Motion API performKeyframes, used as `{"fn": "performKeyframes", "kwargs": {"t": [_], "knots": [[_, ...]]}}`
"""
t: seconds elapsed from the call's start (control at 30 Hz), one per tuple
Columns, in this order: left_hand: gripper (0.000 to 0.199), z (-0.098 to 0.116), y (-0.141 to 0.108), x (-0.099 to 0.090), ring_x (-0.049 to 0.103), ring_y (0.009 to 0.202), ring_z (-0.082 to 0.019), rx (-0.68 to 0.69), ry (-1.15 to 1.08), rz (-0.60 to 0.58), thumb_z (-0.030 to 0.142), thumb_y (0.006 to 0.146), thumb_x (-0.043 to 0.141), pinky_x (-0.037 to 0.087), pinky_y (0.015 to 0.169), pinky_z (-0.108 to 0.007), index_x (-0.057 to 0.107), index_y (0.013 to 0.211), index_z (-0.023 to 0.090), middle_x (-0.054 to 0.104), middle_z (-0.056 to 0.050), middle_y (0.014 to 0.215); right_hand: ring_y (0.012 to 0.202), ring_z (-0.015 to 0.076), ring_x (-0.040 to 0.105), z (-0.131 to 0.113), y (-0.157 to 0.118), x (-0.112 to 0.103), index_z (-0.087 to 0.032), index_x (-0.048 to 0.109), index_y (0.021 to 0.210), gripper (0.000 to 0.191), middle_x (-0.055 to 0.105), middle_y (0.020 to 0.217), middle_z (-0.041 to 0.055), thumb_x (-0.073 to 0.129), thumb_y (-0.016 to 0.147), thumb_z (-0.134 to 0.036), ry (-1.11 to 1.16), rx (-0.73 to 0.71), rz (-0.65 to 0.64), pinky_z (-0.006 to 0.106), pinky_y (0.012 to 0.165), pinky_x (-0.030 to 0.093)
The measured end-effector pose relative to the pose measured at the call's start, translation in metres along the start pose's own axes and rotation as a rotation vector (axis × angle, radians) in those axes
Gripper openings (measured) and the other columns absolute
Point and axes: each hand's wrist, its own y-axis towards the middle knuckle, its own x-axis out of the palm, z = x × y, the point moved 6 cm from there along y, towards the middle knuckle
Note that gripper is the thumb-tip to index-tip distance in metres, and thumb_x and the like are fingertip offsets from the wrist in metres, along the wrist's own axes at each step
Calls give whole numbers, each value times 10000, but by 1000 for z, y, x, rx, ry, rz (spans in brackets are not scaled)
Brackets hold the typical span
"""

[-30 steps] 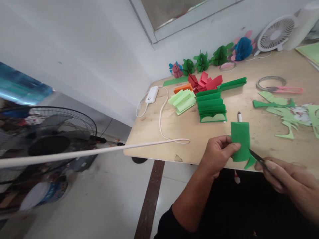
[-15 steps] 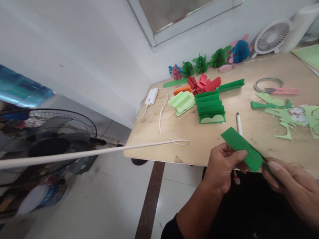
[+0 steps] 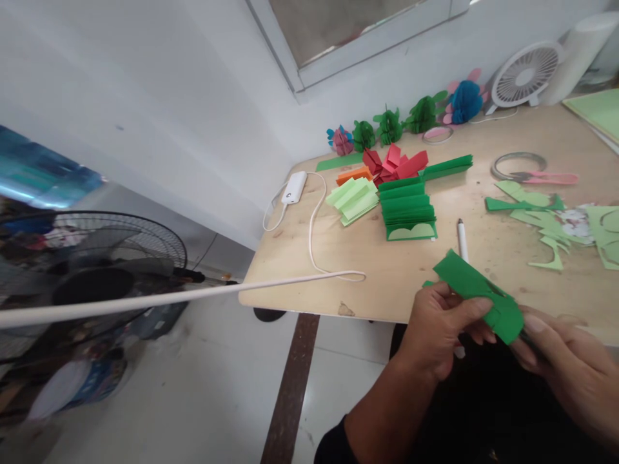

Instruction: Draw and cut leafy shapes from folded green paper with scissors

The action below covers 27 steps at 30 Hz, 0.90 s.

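Note:
At the table's front edge, my left hand (image 3: pixel 435 325) pinches a folded piece of green paper (image 3: pixel 461 274), thumb on top. My right hand (image 3: pixel 561 351) is closed around dark scissors (image 3: pixel 493 290), whose blades partly show along the paper's right side. The rest of the scissors is hidden by paper and fingers. A small green corner pokes out behind my left fingers. Just beyond the paper lies a white pen (image 3: pixel 462 238). Farther back sits a stack of folded green paper (image 3: pixel 409 206) with a pale green scalloped piece on its front.
Light green scraps (image 3: pixel 541 222) lie on the right, near pink-handled scissors (image 3: pixel 546 177) and a tape ring (image 3: pixel 517 154). Paper figures (image 3: pixel 389 125) and a white fan (image 3: pixel 525 74) line the wall. A white cable (image 3: pixel 312 235) runs from a power bank (image 3: pixel 294 187) past the table edge.
The green paper has shifted slightly right and down and turned, and its cut edge now stands apart around the blades. Both hands moved a little with it.

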Motion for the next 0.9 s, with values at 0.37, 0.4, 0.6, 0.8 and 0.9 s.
{"fn": "performKeyframes", "kwargs": {"t": [0.37, 0.4, 0.6, 0.8, 0.9], "knots": [[492, -5, -1, 0, 488, 424, -86, -22, 120, -37, 566, 606, 864, 313, 412, -218, 653, 703, 132, 592, 0, 539, 411, 181, 422, -11, 2, 3, -280, 520, 496, 592, 485, 447, -2, 413, 889, -711, -58, -32, -46, 323, 399, 320], [501, -6, -1, 0, 485, 424, -87, -22, 131, -41, 578, 606, 859, 309, 407, -219, 653, 698, 131, 592, -2, 538, 414, 180, 423, -10, 2, 3, -280, 527, 504, 588, 488, 454, -3, 415, 892, -706, -53, -27, -48, 322, 403, 323], [499, 2, -4, 0, 492, 440, -86, 43, 136, 1, 600, 655, 813, 372, 456, -219, 633, 726, 141, 593, 4, 523, 390, 159, 351, -10, 4, 4, -264, 476, 470, 616, 412, 440, -9, 414, 889, -710, 6, 21, -40, 323, 384, 248], [335, 14, -7, -3, 493, 469, -85, 77, 113, 137, 411, 673, 800, 366, 481, -209, 635, 790, 144, 622, 4, 569, 415, 147, 334, -7, 4, 6, -255, 437, 463, 622, 374, 460, -15, 452, 841, -748, 74, 100, -45, 305, 393, 257], [277, 14, -7, 0, 494, 473, -89, 85, 114, 132, 365, 696, 768, 368, 490, -208, 642, 798, 141, 638, -10, 558, 426, 144, 331, -1, 1, 5, -252, 448, 466, 623, 374, 466, -18, 462, 841, -750, 84, 122, -37, 300, 401, 270]]}}
